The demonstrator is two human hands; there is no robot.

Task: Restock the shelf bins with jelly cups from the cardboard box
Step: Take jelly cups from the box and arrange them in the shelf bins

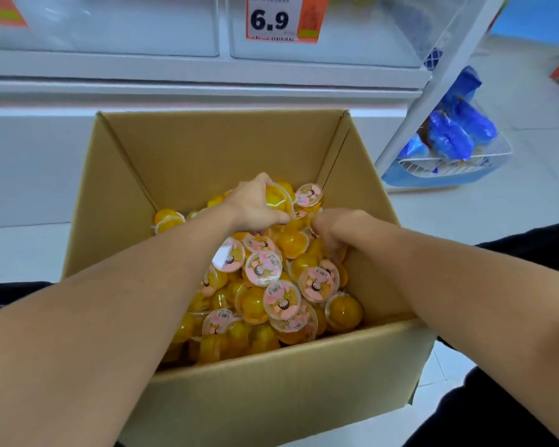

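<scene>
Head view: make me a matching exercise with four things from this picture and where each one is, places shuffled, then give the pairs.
Things:
1. jelly cups
2. price tag
3. blue packets
4. left hand

Places:
A. in the wire basket at right
B. on the clear bin's front, above the box
C. piled inside the cardboard box
D. gripping a yellow cup at the pile's far side

Pairs: 1-C, 2-B, 3-A, 4-D

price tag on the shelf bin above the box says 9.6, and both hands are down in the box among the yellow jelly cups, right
Not quite: the head view shows the price tag reading 6.9, not 9.6. The rest holds: the left hand and right hand are down in the cardboard box among the yellow jelly cups.
</scene>
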